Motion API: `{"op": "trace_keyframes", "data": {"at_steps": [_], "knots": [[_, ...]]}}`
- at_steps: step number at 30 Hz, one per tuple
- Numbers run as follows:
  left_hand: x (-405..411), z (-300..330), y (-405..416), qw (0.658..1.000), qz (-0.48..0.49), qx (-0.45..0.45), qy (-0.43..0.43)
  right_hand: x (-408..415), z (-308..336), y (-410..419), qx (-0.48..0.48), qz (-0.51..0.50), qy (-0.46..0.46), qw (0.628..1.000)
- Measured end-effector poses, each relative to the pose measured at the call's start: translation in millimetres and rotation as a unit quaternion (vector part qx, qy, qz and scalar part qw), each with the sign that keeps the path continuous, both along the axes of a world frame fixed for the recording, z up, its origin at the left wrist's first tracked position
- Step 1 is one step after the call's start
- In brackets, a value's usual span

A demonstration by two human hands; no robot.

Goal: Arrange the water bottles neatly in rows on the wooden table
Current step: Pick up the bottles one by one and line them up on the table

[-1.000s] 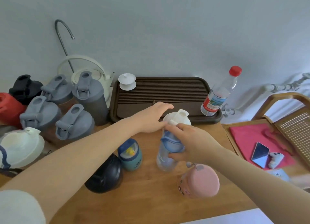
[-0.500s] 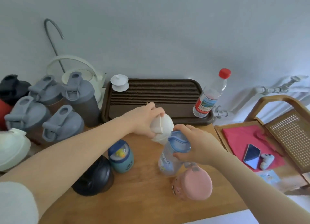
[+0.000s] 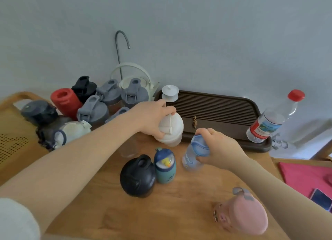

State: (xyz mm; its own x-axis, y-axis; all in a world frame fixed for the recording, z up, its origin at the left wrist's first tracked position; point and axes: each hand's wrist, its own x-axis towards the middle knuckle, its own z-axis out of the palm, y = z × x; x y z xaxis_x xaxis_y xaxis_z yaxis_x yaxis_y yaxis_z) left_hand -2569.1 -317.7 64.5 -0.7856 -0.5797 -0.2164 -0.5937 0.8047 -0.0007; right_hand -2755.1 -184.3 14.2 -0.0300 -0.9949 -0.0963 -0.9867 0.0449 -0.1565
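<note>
My left hand (image 3: 152, 117) grips the lid of a white shaker bottle (image 3: 171, 131) just in front of the dark tea tray (image 3: 215, 110). A clear blue bottle (image 3: 195, 154) stands tilted on the wooden table (image 3: 179, 203), with my right hand (image 3: 221, 148) closed round its top. Close by, a black bottle (image 3: 137, 176) and a small teal bottle (image 3: 165, 166) stand side by side. A pink bottle (image 3: 245, 215) sits at the front right. Several grey-lidded shakers (image 3: 93, 112), a red bottle (image 3: 65, 101) and a black one (image 3: 83, 87) cluster at the back left.
A clear plastic bottle with a red cap (image 3: 273, 121) stands on the tray's right end. A white kettle (image 3: 133, 77) and a small white lid (image 3: 170, 94) sit at the back. A wooden chair (image 3: 12, 124) is left; a red cloth (image 3: 305, 175) and a phone (image 3: 321, 199) lie right.
My left hand has carried the white shaker left, away from the blue bottle. My right hand has kept its hold on the blue bottle. The view has swung left.
</note>
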Motion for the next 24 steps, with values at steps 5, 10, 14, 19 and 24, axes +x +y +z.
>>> {"op": "trace_keyframes", "data": {"at_steps": [5, 10, 14, 19, 24], "knots": [[5, 8, -16, 0.998, 0.014, 0.012, -0.055, 16, -11, -19, 0.01, 0.002, 0.002, 1.0], [11, 1, -17, 0.994, -0.003, 0.006, -0.113, 21, -12, -31, 0.013, 0.009, 0.022, 1.0], [19, -21, -20, 0.988, -0.003, 0.018, -0.153, 23, -10, -40, 0.016, -0.004, 0.004, 1.0], [26, -28, -25, 0.994, -0.028, 0.003, -0.102, 24, -10, -49, 0.023, -0.021, 0.014, 0.999], [67, -22, -20, 0.991, 0.003, -0.062, -0.117, 28, -11, -54, 0.048, -0.028, 0.026, 0.998]]}}
